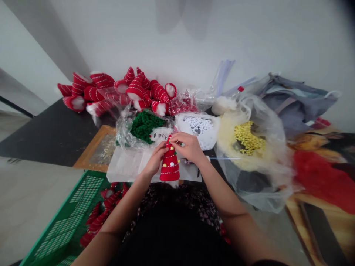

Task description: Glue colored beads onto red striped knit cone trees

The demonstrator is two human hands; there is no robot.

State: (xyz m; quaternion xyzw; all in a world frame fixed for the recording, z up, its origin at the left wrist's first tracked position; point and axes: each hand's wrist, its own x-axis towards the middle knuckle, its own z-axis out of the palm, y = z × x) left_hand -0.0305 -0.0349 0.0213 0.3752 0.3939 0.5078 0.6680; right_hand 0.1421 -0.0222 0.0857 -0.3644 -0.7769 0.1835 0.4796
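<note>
A stuffed red cone (170, 170) with white stitched lines, white filling at its base and small white, yellow and green pom-poms stands tip-up between my hands. My left hand (155, 159) is closed around its left side. The fingers of my right hand (189, 146) are pinched at the cone's tip; whether a small pom-pom is between them is hidden. Just beyond lie green pom-poms (145, 125) in clear plastic and white pom-poms (198, 125) in a white bag. Yellow pom-poms (248, 138) fill part of a clear bag on the right.
Many undecorated red cones (135, 88) are heaped at the back left. A green crate (59, 221) with more red cones sits low at the left. A wood-framed tray (95, 149) rests at the table's edge. Grey bag (294, 103) and red cloth (323, 177) lie right.
</note>
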